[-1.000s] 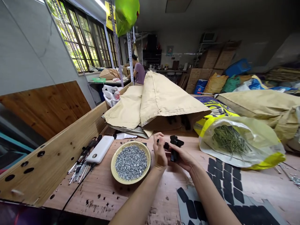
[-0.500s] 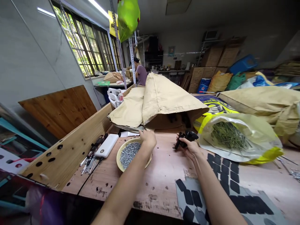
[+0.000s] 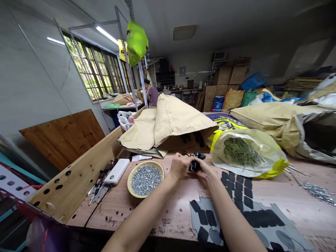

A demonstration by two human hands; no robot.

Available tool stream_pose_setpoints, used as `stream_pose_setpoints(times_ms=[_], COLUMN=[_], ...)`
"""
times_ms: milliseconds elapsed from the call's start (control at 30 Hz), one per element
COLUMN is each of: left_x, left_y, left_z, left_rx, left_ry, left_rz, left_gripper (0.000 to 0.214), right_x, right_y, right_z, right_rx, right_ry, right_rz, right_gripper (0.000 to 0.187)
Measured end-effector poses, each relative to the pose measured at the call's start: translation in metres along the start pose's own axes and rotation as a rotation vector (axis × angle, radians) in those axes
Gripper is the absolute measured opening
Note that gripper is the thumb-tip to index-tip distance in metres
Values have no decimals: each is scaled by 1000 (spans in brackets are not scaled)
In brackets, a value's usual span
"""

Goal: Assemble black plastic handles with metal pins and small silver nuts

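Observation:
Both my hands meet over the wooden table [image 3: 170, 206] around a small black plastic part [image 3: 195, 161]. My right hand [image 3: 204, 172] grips the part from below and the right. The fingers of my left hand [image 3: 180, 165] are pinched against its left side; whether they hold a nut I cannot make out. A yellow bowl [image 3: 131, 176] full of small silver nuts [image 3: 146, 178] stands just left of my left hand.
Tan sacks [image 3: 170, 122] lie behind the hands. A clear bag of long nails [image 3: 244, 154] sits to the right. A grey sheet with black pads [image 3: 249, 217] lies near the front. A white power bank [image 3: 116, 170] and screws lie left. Another person [image 3: 151, 94] works far back.
My left hand left the bowl of nuts and came back to the black part. My right hand drew the part leftward, toward the middle. The camera tilted up.

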State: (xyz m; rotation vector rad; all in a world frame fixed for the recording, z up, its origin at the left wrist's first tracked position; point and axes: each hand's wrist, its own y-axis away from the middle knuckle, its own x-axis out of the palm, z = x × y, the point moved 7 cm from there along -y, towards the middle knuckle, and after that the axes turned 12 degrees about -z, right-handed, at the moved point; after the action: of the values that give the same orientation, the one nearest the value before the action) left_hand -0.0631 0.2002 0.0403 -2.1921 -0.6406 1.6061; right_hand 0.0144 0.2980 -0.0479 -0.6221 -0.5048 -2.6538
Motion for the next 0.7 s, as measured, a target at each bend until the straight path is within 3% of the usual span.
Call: stream_pose_setpoints(times_ms=[100,200,233,333,400,467,567,700], left_x=[8,11,11,24,39,48,58,69], left_y=[13,23,24,30,31,25,23,30], left_z=[-20,-17,-9,28,39,41,43,45], left_rx=[95,90,-6,-507,-706,-713,-719,-737], left_ry=[134,276,394,858,1050,1130,1215,1254], left_rz=[-56,-121,-166,-290,-289,-253,-254,-292], left_gripper=[29,29,29,43,61,73,84,74], right_x=[3,5,6,14,24,33,37,29], right_y=[2,4,4,10,16,20,16,9], right_z=[-1,4,6,16,20,18,6,-2], right_rx=[6,-51,-84,-268,-406,-486,-485,-439], right_ry=[31,48,45,47,92,208,391,506], right_rz=[35,37,27,42,113,196,247,273], right_gripper=[32,41,45,57,62,62,59,52])
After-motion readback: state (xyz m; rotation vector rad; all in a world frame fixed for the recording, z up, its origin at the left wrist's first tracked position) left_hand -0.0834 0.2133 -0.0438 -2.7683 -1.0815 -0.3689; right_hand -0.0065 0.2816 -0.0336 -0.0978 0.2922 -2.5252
